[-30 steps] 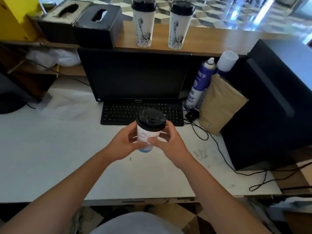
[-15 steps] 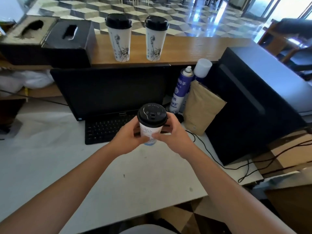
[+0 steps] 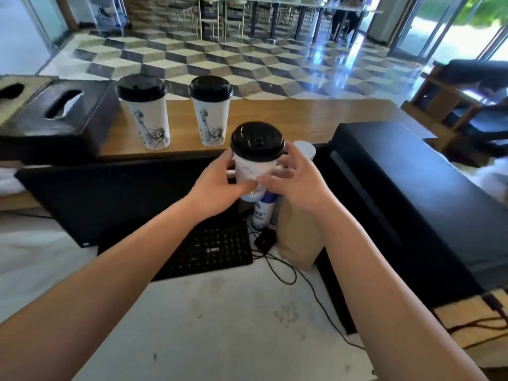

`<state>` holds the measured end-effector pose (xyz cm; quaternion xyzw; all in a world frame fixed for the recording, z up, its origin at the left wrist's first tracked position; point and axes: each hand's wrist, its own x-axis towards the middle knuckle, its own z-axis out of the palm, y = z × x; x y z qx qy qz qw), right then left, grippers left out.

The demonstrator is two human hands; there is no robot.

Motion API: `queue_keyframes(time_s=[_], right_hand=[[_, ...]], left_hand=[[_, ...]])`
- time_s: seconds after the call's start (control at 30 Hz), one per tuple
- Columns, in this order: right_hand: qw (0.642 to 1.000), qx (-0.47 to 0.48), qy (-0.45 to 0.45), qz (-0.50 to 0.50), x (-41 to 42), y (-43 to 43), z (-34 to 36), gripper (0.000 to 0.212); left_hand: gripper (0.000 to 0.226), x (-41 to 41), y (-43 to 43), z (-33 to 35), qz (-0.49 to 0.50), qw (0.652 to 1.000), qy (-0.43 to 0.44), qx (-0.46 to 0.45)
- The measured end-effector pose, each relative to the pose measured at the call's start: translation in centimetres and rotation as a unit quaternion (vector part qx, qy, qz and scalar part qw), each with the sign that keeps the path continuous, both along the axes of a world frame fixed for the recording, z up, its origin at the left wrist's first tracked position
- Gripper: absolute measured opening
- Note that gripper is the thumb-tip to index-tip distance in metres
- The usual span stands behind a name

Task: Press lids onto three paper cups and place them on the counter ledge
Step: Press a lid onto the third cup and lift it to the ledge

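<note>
A white paper cup with a black lid is held upright in the air between both hands, above the monitor's top edge. My left hand wraps its left side and my right hand its right side. Two more lidded white cups stand on the wooden counter ledge: one on the left and one beside it. The held cup is just in front of and right of these, below the ledge level in view.
Two black tissue boxes sit on the ledge's left end. A black monitor and keyboard stand on the white desk. A spray can, brown paper bag and large black box are to the right.
Both hands have lifted the lidded cup up and forward from above the desk toward the ledge. The view has tilted upward, showing more of the floor beyond.
</note>
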<state>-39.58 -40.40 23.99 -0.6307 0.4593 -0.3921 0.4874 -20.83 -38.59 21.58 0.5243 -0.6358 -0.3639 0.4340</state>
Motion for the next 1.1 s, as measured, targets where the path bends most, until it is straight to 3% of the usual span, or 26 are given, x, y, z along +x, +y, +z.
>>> queue_keyframes(time_s=[0.1, 0.27, 0.5, 0.93, 1.1], right_hand=[[0.999, -0.015, -0.032, -0.025, -0.7, -3.8, 1.4, 0.068], [0.998, -0.037, -0.032, -0.044, -0.3, -8.6, 2.1, 0.065], [0.998, -0.033, -0.011, -0.05, 1.0, -13.7, 1.0, 0.067], [0.995, -0.001, 0.0, -0.096, 0.8, -16.8, -1.7, 0.071], [0.992, 0.007, 0.006, -0.124, 0.8, -16.7, -2.1, 0.063]], left_hand=[[0.054, -1.2, -3.6, 1.9, 0.004, 0.999, 0.015, -0.031], [0.06, -2.1, -8.8, 2.7, 0.039, 0.999, 0.026, -0.028], [0.051, -2.4, -13.5, 1.7, 0.07, 0.997, 0.03, 0.009], [0.055, -3.4, -16.6, 0.3, 0.053, 0.997, 0.045, 0.025], [0.053, -3.7, -17.1, 0.3, 0.047, 0.998, 0.035, 0.014]])
